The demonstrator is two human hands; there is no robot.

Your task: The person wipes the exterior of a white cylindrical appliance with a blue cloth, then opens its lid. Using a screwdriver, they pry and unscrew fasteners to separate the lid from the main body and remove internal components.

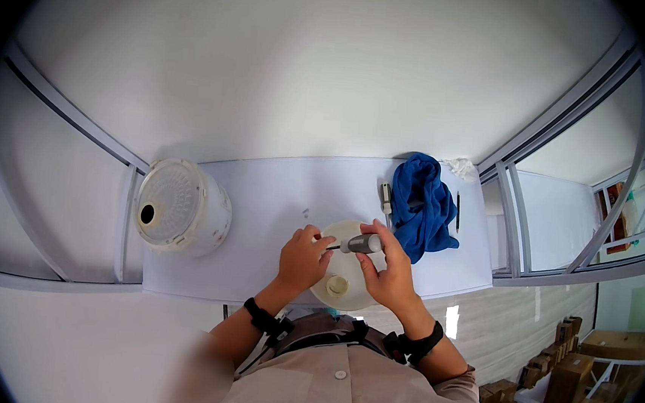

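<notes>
A screwdriver (363, 243) with a grey handle and a short dark shaft lies level in front of my body. My right hand (392, 279) is closed on its handle with thumb and fingers. My left hand (301, 262) is bent inward, its thumb and fingertips pinched around the tip of the shaft. Whether anything small sits between those fingertips cannot be made out. Directly beneath both hands stands a round whitish plastic container (357, 291). It has a round opening or cap (337, 286) on top, towards me, and my hands cover part of it.
On the table (263, 182), a white lidded bucket (220, 208) with a dark hole stands at left. A blue cloth (424, 206) lies at right, between a light-handled tool (386, 199) and a thin dark pen-like stick (458, 212). Crumpled white material (460, 167) rests behind.
</notes>
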